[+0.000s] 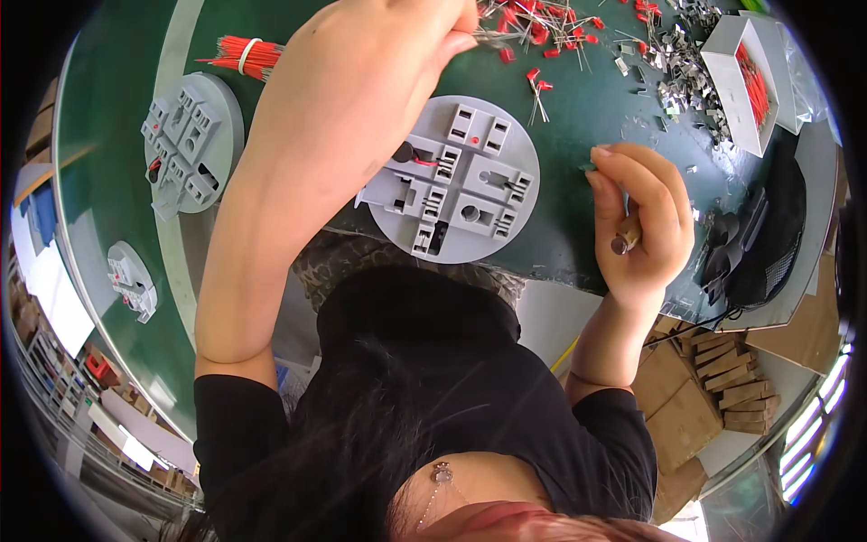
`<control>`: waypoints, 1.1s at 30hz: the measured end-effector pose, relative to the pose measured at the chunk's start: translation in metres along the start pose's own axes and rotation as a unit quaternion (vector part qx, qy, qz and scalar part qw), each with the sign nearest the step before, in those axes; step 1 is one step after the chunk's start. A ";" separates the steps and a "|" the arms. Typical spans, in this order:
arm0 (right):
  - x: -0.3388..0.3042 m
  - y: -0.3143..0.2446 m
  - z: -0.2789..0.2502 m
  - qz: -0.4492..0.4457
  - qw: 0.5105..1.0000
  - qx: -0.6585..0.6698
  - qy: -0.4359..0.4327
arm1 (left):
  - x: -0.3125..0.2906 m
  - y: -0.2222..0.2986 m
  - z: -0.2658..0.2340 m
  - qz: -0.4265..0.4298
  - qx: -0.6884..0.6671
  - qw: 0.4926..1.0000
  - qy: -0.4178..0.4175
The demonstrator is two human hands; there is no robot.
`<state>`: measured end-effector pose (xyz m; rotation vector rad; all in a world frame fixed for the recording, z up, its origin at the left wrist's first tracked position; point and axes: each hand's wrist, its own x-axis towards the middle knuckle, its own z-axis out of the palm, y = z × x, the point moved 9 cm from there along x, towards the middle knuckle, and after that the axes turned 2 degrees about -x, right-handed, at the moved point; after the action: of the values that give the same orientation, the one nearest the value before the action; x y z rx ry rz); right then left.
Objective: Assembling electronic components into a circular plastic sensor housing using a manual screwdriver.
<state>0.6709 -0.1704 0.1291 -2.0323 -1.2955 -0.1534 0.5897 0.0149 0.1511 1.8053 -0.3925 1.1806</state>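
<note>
My left hand [397, 45] reaches across to the far side of the table, at the edge of a pile of red LEDs [539, 34] with thin wire legs. Its thumb and finger are pinched together; whatever sits between them is too hidden to name. My right hand [646, 212] is curled round a brown rod-like handle [626, 237], whose other end does not show. A tiny greyish piece [587, 166] is at its fingertips. Between my hands lies a round grey plastic base [470, 244] with slotted blocks, a red dot and a black part with a red wire, partly covered by my left forearm.
Another round grey base [230, 117] and a smaller grey piece [134, 280] lie at left. Tied red wires [242, 56] are beyond. Small metal clips [691, 77] spread at far right beside a white box [730, 59]. A black mesh pouch [777, 235] is at right.
</note>
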 end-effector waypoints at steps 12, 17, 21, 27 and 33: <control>0.002 -0.020 0.001 -0.024 0.998 -0.051 -0.018 | 0.010 -0.035 0.011 -0.408 0.160 0.868 -0.236; 0.004 -0.025 0.009 -0.011 0.996 -0.028 -0.083 | -0.009 -0.038 -0.001 -0.462 0.126 0.842 -0.248; -0.013 -0.027 -0.004 -0.044 0.998 -0.029 -0.028 | -0.004 -0.008 -0.010 -0.429 0.042 0.891 -0.139; -0.020 -0.027 -0.009 -0.064 0.998 -0.017 0.017 | 0.002 -0.003 0.011 -0.405 0.219 0.857 -0.231; -0.024 -0.025 -0.013 -0.056 0.998 -0.001 0.022 | 0.004 -0.019 0.048 -0.288 0.250 0.849 -0.366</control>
<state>0.6418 -0.1901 0.1409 -1.9471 -1.3836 -0.2497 0.6309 -0.0141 0.1385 2.5608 0.0762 0.1241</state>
